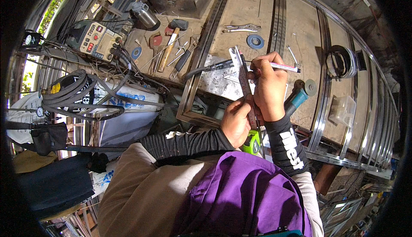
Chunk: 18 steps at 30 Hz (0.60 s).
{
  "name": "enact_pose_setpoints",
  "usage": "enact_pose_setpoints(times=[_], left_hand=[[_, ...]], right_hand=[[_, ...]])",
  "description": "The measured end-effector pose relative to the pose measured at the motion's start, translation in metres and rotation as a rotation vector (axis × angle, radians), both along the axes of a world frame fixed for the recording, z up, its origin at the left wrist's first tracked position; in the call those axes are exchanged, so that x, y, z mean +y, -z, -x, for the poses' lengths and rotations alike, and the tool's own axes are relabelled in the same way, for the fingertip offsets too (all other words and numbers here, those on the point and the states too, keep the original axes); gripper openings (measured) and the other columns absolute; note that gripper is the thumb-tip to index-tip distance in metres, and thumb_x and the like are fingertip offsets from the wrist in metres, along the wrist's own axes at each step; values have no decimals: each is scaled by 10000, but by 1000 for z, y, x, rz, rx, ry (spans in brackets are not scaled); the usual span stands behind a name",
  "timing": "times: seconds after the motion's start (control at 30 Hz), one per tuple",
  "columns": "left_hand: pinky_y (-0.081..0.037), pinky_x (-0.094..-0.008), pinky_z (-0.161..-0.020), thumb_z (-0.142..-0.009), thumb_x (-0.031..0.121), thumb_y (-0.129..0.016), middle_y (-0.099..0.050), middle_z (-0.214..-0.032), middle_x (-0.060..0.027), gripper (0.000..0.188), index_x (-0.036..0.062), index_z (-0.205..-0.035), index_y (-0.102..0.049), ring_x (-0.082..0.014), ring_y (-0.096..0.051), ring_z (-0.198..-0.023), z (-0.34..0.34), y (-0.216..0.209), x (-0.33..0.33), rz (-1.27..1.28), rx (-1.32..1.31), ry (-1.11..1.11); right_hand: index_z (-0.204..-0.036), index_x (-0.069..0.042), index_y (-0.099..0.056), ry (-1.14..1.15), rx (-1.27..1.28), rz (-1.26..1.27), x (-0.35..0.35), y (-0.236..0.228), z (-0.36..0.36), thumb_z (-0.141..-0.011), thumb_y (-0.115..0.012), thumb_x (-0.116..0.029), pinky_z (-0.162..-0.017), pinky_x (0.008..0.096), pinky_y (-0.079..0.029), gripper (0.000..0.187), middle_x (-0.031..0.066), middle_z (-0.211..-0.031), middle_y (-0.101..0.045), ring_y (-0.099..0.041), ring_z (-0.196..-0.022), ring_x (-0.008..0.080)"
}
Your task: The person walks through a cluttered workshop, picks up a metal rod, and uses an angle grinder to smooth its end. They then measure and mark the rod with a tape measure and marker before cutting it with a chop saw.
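Note:
My left hand (237,123) is closed around the near part of a narrow dark metal bar (245,82), which points away from me. A silver strip with a hole (234,56) lies against the bar's far end. My right hand (271,86) grips a white and red marker pen (285,67), held crosswise above the bar. Its fingertips are close to the bar; whether the pen's tip touches it is hidden. Below the hands, a bright green tape measure (252,142) shows beside the left wrist. A scuffed metal plate (214,82) lies under the bar.
A metal frame with long bars (279,18) spans the wooden board. Nearby are locking pliers (241,28), a blue disc (255,41), a teal-handled tool (297,101) and a clear plastic container (342,111). To the left stand a hammer (168,50), a welding machine (96,39) and coiled cables (71,95).

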<state>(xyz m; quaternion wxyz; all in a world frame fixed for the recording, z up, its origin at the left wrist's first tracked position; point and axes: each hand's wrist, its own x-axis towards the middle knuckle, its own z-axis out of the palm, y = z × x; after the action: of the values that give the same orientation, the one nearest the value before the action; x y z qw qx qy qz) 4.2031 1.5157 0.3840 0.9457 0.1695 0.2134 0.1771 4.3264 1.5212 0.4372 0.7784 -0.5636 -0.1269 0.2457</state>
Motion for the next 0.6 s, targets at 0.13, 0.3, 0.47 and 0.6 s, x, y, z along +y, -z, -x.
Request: enact_pose_setpoints(times=[0.13,0.3,0.47,0.6], left_hand=[[-480,-413,-1052,-1067,108,-429,-658,-1235,-109,240,16,-1228,-582,-246,-636,-1173,-1,0,-1,-2,-12,-13],[-529,-429,-924,-1091,227,-453,-656,-1098,-93,257,28,-1176,-592,-238,-652,-1022,1,1,2,-23,-16,47],[-549,-407,-757,-1094,339,-462,-562,-853,-49,329,34,-1110,-585,-197,-602,-819,1,-14,5,-94,33,84],[-550,-410,-763,-1095,349,-457,-563,-854,-43,325,50,-1100,-583,-193,-602,-804,-1,-14,5,-91,-3,88]], right_hand=[[-863,-52,-561,77,93,-90,0,4,-3,-914,-605,-53,-562,279,-462,67,41,-745,-593,-539,-605,122],[-875,-55,-562,94,146,-195,-9,4,-9,-927,-570,-46,-552,269,-415,53,39,-745,-572,-491,-603,112],[-897,-58,-573,69,174,-211,-43,14,-18,-933,-578,-49,-546,265,-374,38,33,-766,-556,-456,-619,101],[-924,-59,-585,128,222,-173,-62,31,-12,-941,-618,-73,-540,259,-363,40,19,-767,-556,-455,-609,99]])
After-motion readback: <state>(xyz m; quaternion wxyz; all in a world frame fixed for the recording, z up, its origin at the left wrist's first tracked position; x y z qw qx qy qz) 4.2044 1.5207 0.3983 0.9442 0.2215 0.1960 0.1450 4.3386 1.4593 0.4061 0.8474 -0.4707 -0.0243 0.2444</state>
